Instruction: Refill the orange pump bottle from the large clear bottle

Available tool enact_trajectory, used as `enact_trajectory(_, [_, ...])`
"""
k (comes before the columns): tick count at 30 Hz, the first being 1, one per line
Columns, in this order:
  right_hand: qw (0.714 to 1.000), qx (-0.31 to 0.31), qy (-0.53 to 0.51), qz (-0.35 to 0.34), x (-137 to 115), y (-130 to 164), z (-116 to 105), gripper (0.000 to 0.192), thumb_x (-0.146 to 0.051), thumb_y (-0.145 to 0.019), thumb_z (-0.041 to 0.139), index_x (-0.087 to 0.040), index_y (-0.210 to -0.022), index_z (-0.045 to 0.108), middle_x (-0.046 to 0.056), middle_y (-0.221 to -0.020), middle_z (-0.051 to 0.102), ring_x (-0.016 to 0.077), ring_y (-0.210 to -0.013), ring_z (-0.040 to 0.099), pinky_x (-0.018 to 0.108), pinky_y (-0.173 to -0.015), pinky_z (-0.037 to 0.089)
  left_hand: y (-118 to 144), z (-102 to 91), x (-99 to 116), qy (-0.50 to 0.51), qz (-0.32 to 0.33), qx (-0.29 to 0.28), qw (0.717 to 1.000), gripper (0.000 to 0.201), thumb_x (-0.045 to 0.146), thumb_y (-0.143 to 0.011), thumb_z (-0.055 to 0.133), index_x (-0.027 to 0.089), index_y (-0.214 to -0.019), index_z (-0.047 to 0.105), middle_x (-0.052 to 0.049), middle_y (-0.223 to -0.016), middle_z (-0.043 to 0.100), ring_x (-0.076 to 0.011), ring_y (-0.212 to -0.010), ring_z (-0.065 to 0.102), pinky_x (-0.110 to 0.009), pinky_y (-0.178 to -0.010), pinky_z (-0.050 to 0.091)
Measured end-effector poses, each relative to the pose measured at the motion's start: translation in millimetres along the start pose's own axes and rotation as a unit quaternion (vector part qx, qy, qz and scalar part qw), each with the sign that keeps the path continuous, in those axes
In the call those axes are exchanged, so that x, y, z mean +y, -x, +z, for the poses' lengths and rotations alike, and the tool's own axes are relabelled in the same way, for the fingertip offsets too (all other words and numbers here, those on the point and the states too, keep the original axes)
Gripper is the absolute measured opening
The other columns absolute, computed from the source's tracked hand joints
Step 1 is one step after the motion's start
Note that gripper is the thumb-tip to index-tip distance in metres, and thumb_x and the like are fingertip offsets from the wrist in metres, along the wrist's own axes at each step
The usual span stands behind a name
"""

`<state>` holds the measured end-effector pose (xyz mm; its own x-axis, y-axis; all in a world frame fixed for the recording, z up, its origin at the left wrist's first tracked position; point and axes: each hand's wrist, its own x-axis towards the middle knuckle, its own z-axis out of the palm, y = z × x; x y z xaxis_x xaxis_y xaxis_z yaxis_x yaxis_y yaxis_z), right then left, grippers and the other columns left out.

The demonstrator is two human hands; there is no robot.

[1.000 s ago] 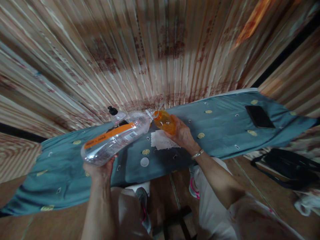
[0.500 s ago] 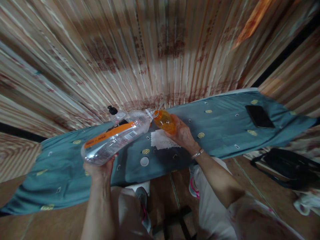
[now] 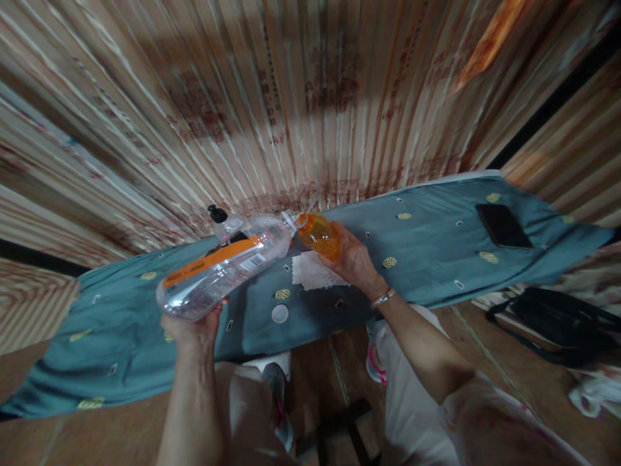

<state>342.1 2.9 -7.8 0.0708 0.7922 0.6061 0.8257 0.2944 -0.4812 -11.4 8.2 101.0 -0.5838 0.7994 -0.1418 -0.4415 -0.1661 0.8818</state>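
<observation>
Corrugated, reddish-stained sheeting forms the wall behind a long worktop (image 3: pixel 427 259) draped in blue-grey cloth dotted with small yellow motifs. At the left, the left hand (image 3: pixel 194 325) is wrapped around the base of a large clear bottle (image 3: pixel 226 266) with an orange label, tipped nearly flat, its mouth meeting the neck of a small orange bottle (image 3: pixel 319 235). The right hand (image 3: pixel 356 262) is closed around that small bottle above a white cloth (image 3: pixel 315 275). A white cap (image 3: pixel 280 314) lies near the front edge. Further right rests a dark phone (image 3: pixel 503 226). A black bag (image 3: pixel 563 320) sits on the brown floor.
</observation>
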Motion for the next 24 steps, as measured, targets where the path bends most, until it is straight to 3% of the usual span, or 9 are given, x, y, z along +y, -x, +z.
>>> enact_trajectory(5, [1.0, -0.014, -0.002, 0.009, -1.1, -0.9, -1.1, 0.088, -0.044, -0.108, 0.098, -0.019, -0.182, 0.058, 0.027, -0.165, 0.089, 0.046, -0.149, 0.092, 0.071, -0.129, 0.079, -8.0, -7.8, -6.4, -0.018, 0.033, -0.038, 0.999, 0.042, 0.066, -0.085, 0.073, 0.029, -0.101, 0.08, -0.013, -0.096, 0.076, -0.0293, -0.067, 0.068, -0.031, -0.043, 0.044])
enact_trajectory(10, [1.0, -0.011, -0.001, 0.004, -0.4, -0.3, -1.1, 0.091, -0.041, -0.105, 0.102, -0.019, -0.183, 0.06, 0.027, -0.167, 0.087, 0.0449, -0.152, 0.09, 0.069, -0.131, 0.079, -6.2, -3.6, -5.1, -0.013, 0.012, 0.004, 1.0, 0.045, 0.067, -0.087, 0.067, 0.028, -0.103, 0.083, -0.013, -0.098, 0.078, -0.031, -0.072, 0.068, -0.032, -0.044, 0.043])
enact_trajectory(24, [0.999, -0.029, 0.01, 0.03, -5.6, -3.0, -3.5, 0.093, -0.043, -0.105, 0.101, -0.016, -0.184, 0.059, 0.029, -0.17, 0.085, 0.0471, -0.156, 0.088, 0.069, -0.135, 0.076, -6.1, -6.8, -6.7, -0.034, 0.022, -0.025, 0.999, 0.046, 0.067, -0.085, 0.071, 0.028, -0.109, 0.077, -0.015, -0.106, 0.079, -0.0312, -0.075, 0.071, -0.033, -0.047, 0.048])
